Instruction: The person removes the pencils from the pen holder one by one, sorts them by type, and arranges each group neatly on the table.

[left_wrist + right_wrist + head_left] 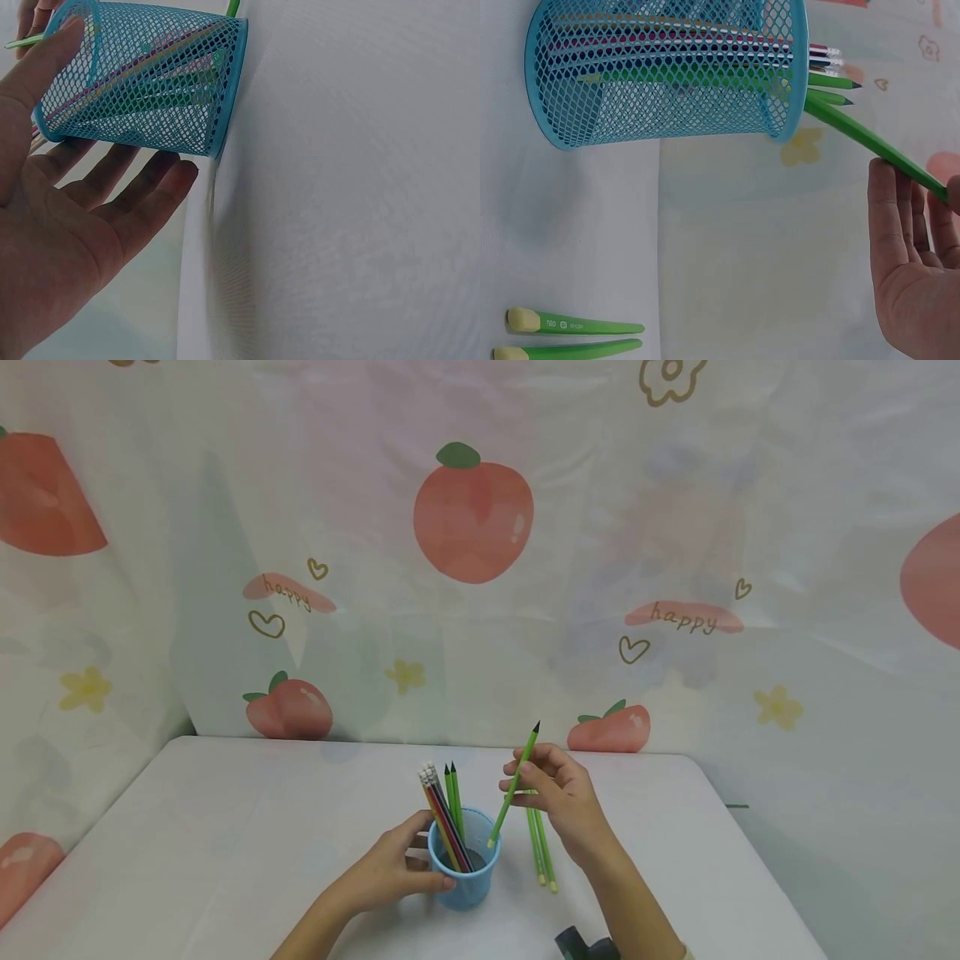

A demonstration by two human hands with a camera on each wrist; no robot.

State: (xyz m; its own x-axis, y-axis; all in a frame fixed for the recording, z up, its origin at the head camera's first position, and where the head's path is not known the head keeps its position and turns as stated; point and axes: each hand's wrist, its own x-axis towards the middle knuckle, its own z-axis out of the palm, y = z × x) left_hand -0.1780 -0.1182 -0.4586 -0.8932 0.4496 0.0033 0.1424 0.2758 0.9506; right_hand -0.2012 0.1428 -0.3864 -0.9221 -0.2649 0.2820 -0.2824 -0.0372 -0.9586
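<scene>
A blue mesh pencil cup [465, 891] stands on the white table, and my left hand [382, 870] holds it from the left. In the left wrist view, the thumb lies at the rim of the cup [161, 112] and the fingers along its side. My right hand [562, 797] pinches a green pencil [519, 779], dark tip up, its pale end at the cup's mouth. The right wrist view shows this pencil [885, 150] slanting over the rim. Inside the cup lean two green pencils [453, 793] and several striped pencils [442, 814] with white erasers up.
Two more green pencils [542, 852] lie side by side on the table [225, 843], right of the cup. A dark object [581, 945] shows at the near edge by the right forearm. Behind the table hangs a fruit-printed cloth [480, 635].
</scene>
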